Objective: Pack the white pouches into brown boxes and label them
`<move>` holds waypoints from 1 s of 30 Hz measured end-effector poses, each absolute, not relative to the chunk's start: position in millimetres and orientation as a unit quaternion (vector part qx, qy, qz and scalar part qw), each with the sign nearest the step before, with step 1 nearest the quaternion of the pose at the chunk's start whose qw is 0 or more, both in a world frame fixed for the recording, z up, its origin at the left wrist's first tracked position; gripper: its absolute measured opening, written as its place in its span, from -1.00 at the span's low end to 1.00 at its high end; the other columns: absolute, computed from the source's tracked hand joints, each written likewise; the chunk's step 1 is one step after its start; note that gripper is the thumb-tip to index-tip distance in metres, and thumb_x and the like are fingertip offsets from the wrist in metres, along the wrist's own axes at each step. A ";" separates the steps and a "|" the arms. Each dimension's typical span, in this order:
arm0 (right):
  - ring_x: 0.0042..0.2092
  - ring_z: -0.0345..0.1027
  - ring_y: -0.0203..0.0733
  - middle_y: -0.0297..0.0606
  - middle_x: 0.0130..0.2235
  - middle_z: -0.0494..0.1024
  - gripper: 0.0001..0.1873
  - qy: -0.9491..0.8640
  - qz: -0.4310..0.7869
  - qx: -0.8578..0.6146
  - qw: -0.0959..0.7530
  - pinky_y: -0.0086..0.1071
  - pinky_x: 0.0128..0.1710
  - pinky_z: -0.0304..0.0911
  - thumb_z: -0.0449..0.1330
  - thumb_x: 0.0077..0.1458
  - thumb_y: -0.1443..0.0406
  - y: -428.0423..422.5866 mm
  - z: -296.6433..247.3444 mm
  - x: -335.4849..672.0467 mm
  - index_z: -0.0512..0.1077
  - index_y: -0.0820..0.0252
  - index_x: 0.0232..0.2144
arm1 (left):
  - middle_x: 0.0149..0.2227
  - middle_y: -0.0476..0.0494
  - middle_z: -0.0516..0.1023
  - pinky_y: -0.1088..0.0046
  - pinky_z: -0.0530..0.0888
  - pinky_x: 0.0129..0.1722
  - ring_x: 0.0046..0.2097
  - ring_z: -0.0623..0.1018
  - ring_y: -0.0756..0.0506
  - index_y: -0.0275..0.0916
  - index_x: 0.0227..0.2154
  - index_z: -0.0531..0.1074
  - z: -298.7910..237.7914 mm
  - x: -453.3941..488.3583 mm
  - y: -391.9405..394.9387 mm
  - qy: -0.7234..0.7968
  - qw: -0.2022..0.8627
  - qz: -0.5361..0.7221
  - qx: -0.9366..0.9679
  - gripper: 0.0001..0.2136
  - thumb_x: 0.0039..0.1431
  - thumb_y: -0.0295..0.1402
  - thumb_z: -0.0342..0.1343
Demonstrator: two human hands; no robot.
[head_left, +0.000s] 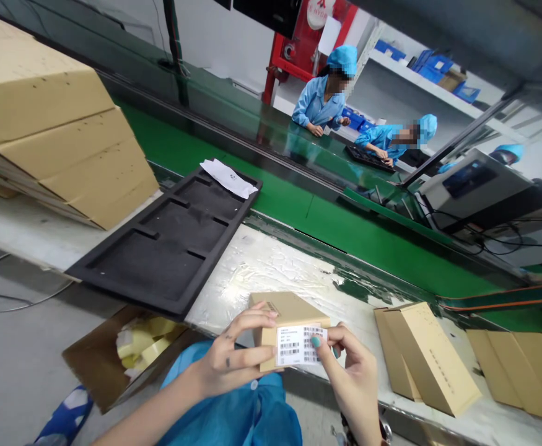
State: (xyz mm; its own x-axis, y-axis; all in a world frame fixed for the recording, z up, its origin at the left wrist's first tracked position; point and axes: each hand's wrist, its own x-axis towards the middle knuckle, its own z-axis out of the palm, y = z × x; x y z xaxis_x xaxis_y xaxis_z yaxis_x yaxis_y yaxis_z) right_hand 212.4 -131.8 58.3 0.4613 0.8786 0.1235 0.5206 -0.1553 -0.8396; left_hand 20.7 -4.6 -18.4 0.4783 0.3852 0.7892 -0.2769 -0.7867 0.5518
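Note:
A small brown cardboard box (pixel 293 305) rests at the near edge of the worktable. My left hand (pixel 233 353) grips its left end, thumb and fingers around it. A white barcode label (pixel 290 348) lies against the side of the box that faces me. My right hand (pixel 352 365) pinches the label's right end, with the thumb on its printed face and the fingers behind. Whether that end of the label is stuck down I cannot tell. Part of the box is hidden behind the label and my hands.
A black foam tray (pixel 173 226) with a white paper sheet (pixel 228 178) lies left. Large cartons (pixel 66 142) are stacked beyond it. More boxes (pixel 431 356) lean at right. A green conveyor (pixel 317 214) runs behind; co-workers (pixel 321 99) sit across. An open carton (pixel 108 353) holds yellow scraps below.

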 end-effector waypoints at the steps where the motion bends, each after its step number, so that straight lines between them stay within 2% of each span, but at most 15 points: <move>1: -0.40 0.17 -0.20 -0.35 -0.48 0.35 -0.78 -0.479 0.202 -0.732 0.440 -0.36 -0.39 0.10 0.24 0.22 0.19 -131.6 57.8 211.9 0.46 0.13 -0.45 | 0.08 -0.22 0.38 -0.13 0.40 0.21 0.14 0.47 -0.28 -0.17 -0.08 0.43 -19.0 21.7 -4.0 0.027 0.317 0.519 0.794 -0.61 0.04 -0.46 0.38; 14: -0.37 0.15 -0.21 -0.36 -0.46 0.35 -0.84 -0.482 0.210 -0.712 0.465 -0.36 -0.37 0.09 0.24 0.22 0.27 -127.4 57.5 210.9 0.46 0.12 -0.42 | 0.09 -0.29 0.33 -0.19 0.37 0.23 0.14 0.46 -0.30 -0.27 -0.10 0.44 -16.7 21.3 0.7 0.021 0.315 0.513 0.798 -0.64 0.03 -0.50 0.38; 30: -0.38 0.16 -0.22 -0.36 -0.46 0.36 -0.83 -0.482 0.215 -0.720 0.451 -0.37 -0.38 0.10 0.24 0.22 0.25 -125.6 61.9 210.7 0.46 0.12 -0.43 | 0.07 -0.27 0.36 -0.18 0.38 0.21 0.14 0.47 -0.30 -0.21 -0.07 0.47 -13.8 20.1 2.0 0.028 0.310 0.505 0.805 -0.65 0.07 -0.47 0.36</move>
